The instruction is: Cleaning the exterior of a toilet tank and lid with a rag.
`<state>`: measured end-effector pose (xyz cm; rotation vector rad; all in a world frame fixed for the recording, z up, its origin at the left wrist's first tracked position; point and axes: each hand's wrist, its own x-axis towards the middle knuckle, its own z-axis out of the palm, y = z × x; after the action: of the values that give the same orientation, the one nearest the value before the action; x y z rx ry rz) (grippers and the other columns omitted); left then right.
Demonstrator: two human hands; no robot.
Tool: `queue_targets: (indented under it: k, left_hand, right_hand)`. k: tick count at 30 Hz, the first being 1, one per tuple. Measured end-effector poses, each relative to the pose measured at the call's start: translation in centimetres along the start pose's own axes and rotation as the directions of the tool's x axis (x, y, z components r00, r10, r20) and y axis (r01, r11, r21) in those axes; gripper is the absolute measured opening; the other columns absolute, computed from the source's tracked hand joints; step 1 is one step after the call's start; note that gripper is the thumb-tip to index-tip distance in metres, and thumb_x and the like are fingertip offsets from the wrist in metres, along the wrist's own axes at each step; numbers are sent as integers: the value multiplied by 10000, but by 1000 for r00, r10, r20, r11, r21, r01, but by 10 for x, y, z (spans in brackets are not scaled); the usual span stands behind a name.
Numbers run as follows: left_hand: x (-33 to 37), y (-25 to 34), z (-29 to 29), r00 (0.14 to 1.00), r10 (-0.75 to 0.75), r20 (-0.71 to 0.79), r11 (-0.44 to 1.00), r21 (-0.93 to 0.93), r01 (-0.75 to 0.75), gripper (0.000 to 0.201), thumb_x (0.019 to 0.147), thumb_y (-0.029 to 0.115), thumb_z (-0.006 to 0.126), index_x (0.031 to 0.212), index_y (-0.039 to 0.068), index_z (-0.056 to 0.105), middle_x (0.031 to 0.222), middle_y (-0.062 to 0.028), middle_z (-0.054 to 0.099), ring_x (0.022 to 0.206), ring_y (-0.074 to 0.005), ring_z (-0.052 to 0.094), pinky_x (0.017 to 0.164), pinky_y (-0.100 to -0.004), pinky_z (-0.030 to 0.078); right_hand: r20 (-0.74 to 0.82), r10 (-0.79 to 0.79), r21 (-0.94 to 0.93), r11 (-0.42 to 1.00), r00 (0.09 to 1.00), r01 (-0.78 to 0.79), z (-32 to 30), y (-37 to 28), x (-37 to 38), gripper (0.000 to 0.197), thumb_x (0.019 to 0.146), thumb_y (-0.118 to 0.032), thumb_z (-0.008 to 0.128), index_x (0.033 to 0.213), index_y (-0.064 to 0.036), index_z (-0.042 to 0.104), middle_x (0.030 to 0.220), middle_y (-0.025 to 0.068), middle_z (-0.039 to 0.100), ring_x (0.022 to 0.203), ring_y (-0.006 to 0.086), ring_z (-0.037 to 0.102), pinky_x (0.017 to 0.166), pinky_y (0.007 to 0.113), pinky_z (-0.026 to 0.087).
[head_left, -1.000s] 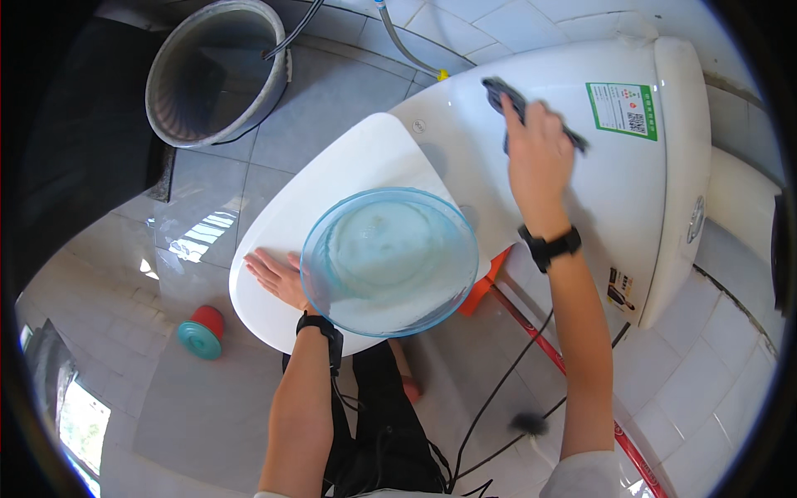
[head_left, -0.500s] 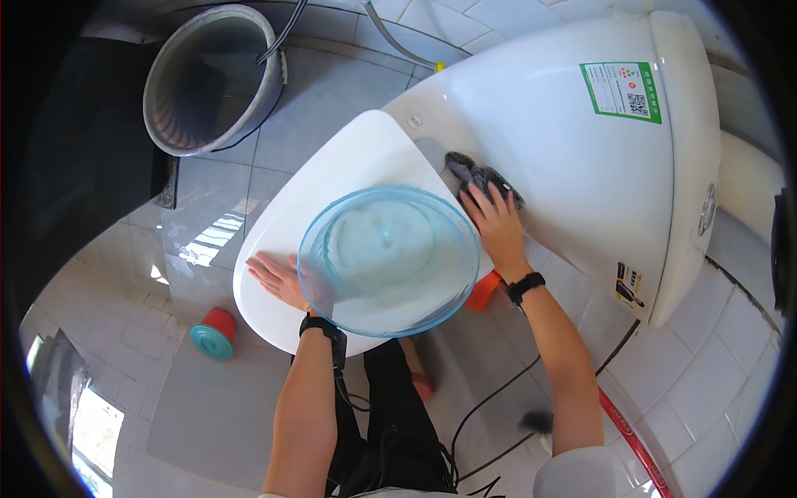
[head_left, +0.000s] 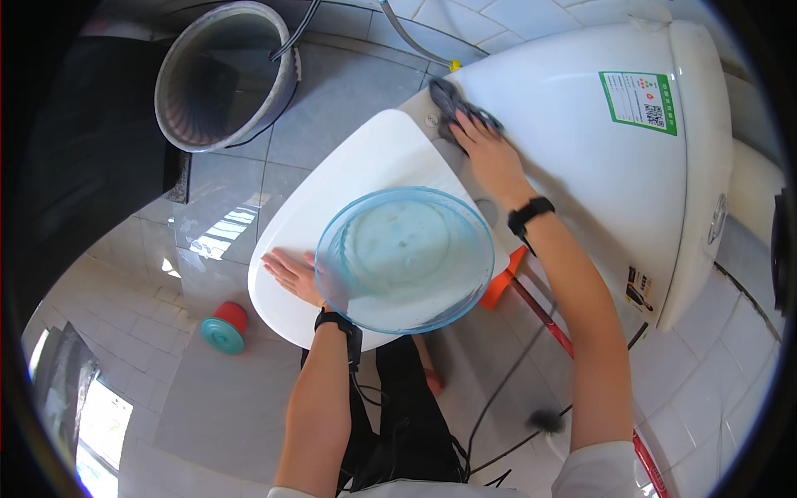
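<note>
The left hand (head_left: 295, 275) lies flat, fingers slightly spread, near the toilet lid's (head_left: 365, 158) rounded front edge. The right hand (head_left: 490, 156) presses extended fingers on a grey cloth (head_left: 448, 100) past the back edge; I cannot tell whether it grips. A blue basin (head_left: 469, 290) stands between; a bucket (head_left: 174, 100) sits beyond.

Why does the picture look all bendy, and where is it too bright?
Head view: the fisheye lens likely bows the white tank lid; head view: glare whites out the lower-left window and streaks the grey floor tiles.
</note>
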<state>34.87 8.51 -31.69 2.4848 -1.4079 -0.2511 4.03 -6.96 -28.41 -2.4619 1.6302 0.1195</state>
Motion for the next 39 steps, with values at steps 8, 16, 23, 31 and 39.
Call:
queue_targets:
  k: [8, 16, 23, 31, 39]
  left_hand:
    - [4, 1, -4, 1000, -22, -3, 999, 28, 22, 609, 888, 332, 356, 1382, 6, 212, 1452, -208, 139, 1347, -351, 127, 1088, -447, 126]
    - [4, 0, -3, 998, -51, 40, 999, -1, 51, 613, 883, 326, 368, 1383, 9, 207, 1454, -206, 135, 1350, -346, 119, 1089, -452, 119]
    - [4, 7, -6, 995, -82, 55, 997, 1, 83, 621, 875, 321, 376, 1386, 16, 200, 1457, -198, 133, 1352, -339, 117, 1092, -452, 116]
    - [3, 5, -2, 997, -69, 28, 998, -6, 69, 627, 871, 323, 383, 1393, 35, 191, 1458, -190, 134, 1353, -333, 118, 1092, -447, 115]
    - [5, 17, -5, 994, -90, 60, 996, -15, 91, 634, 874, 338, 377, 1392, 24, 191, 1459, -192, 129, 1356, -327, 112, 1093, -447, 107]
  right_hand:
    - [93, 11, -139, 990, 996, 2, -9, -1, -14, 348, 835, -94, 423, 1161, -66, 542, 1336, 60, 429, 1180, 225, 453, 965, 328, 367]
    - [268, 117, -161, 984, 956, -76, -4, -5, -26, 391, 848, -99, 402, 1230, -76, 485, 1380, 57, 377, 1226, 211, 411, 1026, 346, 304]
    - [130, 1, -287, 957, 991, 37, 1, 3, -37, 341, 853, -126, 395, 1153, -83, 551, 1327, 59, 445, 1178, 197, 459, 1001, 324, 328]
    - [244, 31, -167, 986, 969, 11, -9, 7, 25, 381, 869, -126, 363, 1228, -120, 491, 1387, 51, 373, 1213, 212, 431, 1019, 332, 309]
    - [192, -10, -172, 984, 981, 44, -9, 13, 38, 374, 869, -141, 367, 1222, -114, 486, 1352, 71, 407, 1164, 230, 465, 992, 354, 341]
